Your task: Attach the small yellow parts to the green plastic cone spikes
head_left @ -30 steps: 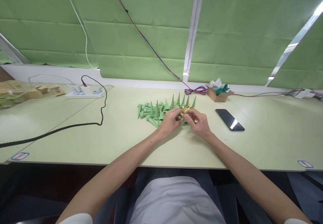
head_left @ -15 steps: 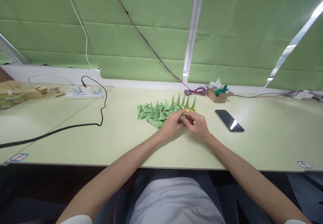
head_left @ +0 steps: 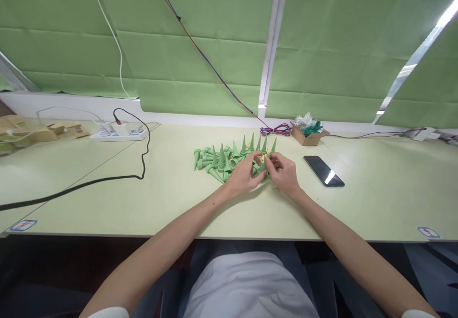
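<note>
Tapered green cones (head_left: 222, 158) border left hand (head_left: 244, 174), fingers spread; right hand's (head_left: 285, 175) pinch unclear.

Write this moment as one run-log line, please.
left hand: open, at green cones | right hand: curled near yellow pieces, grip unclear | phone: flat on table, right of both hands

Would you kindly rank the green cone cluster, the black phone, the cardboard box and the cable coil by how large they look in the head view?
1. Green cone cluster: largest, though partly covered.
2. Black phone and cardboard box: too similar to rank; the phone lies nearer the camera.
3. Cable coil: smallest.
</note>
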